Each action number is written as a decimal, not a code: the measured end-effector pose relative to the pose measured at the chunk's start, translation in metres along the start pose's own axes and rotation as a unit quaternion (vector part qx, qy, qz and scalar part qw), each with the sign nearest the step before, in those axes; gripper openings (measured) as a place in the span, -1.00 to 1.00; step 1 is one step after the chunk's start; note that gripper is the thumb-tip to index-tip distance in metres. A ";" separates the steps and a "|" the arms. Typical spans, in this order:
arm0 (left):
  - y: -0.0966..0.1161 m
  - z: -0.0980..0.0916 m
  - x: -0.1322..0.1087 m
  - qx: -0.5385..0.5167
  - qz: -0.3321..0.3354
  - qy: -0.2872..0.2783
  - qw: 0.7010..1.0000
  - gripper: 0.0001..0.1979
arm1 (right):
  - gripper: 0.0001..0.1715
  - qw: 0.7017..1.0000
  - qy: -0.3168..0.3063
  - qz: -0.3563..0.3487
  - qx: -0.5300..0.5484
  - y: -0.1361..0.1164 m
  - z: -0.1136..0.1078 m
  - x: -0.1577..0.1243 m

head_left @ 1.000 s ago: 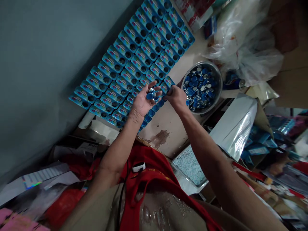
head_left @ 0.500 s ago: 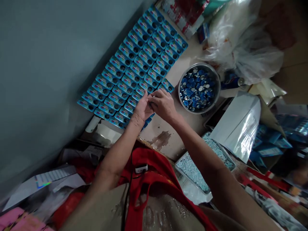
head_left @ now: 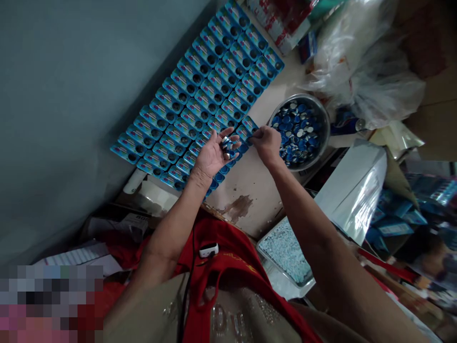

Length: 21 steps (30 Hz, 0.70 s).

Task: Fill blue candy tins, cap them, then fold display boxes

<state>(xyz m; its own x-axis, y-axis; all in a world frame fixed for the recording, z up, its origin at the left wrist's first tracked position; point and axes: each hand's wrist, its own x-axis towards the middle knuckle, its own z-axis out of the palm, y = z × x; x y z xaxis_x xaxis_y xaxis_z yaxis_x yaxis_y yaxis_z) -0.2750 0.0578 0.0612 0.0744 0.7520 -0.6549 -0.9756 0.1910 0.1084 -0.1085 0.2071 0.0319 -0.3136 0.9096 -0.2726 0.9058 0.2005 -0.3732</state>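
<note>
My left hand is turned palm up with its fingers curled, holding several small round blue-and-silver caps. It hovers over the near part of the rows of blue printed packs. Each pack has a round spot at one end, dark on many and blue on those nearest me. My right hand is pinched closed at the right edge of the rows, its fingertips at the end of a pack. Whatever is between those fingertips is hidden. Just beyond the right hand stands a metal bowl full of loose blue and silver caps.
A clear tray of small pale-blue pieces sits below my right forearm. Plastic bags, a blue can and a white sheet crowd the right side. A wall borders the left.
My hands have come apart. The right hand has moved right to the edge of the packs, and my left palm has opened up, showing the caps in it.
</note>
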 end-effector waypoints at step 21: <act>-0.009 0.017 -0.044 0.033 0.012 0.011 0.999 -0.44 | -0.58 0.999 -0.034 -0.021 0.022 0.000 0.010 0.039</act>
<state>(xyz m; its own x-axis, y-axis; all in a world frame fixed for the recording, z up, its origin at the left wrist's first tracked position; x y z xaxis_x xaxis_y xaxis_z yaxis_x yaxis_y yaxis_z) -0.2661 0.0334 0.1016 0.0470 0.7434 -0.6672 -0.9614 0.2151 0.1719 -0.1237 0.2391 0.0124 -0.3707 0.8735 -0.3156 0.8790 0.2203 -0.4229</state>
